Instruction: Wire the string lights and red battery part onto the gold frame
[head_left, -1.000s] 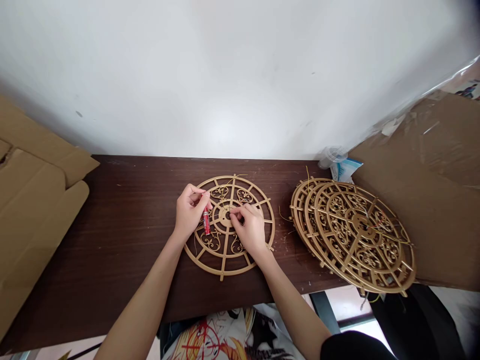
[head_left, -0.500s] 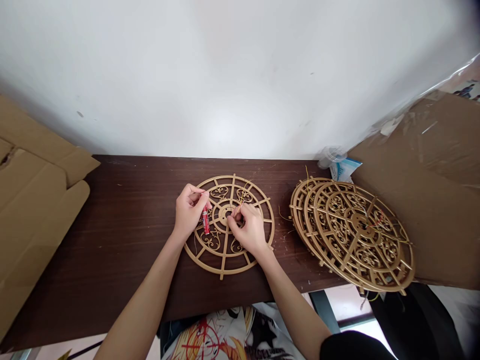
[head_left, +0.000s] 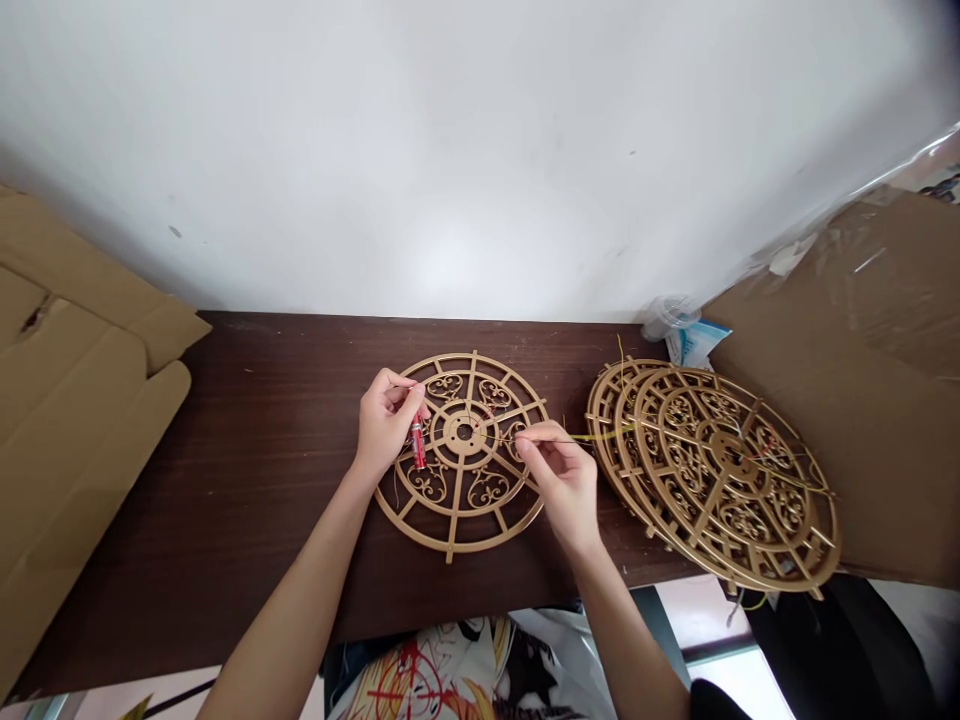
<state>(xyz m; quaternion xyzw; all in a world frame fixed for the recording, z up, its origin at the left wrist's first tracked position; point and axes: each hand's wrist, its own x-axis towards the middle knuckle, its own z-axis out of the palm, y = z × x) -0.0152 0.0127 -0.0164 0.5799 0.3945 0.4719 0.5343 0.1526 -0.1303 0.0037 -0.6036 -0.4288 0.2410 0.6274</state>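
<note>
A round gold openwork disc (head_left: 453, 545) with scroll ornaments and a hub with a central hole lies flat on the table in front of me. Over its left side, my left hand (head_left: 388, 418) is closed on a small red cylinder (head_left: 418, 443) with pale markings, which hangs down from the fingers. My right hand (head_left: 564, 478) is at the disc's right edge, thumb and forefinger pinching a thin wire (head_left: 585, 438). Its yellowish end sticks out to the right, and a fine strand runs back toward the hub. More fine wires lie across the disc.
To the right, several similar gold discs (head_left: 739, 575) lie in an overlapping stack that overhangs the table's front edge. Behind them are a clear plastic cup (head_left: 667, 315) and a blue-white packet (head_left: 697, 343). Cardboard (head_left: 82, 400) stands at left, a large carton (head_left: 870, 400) at right, a white wall behind.
My right hand has moved right from near the hub to the disc's right edge, drawing the wire out. My left hand still holds the red cylinder. The view has shifted slightly.
</note>
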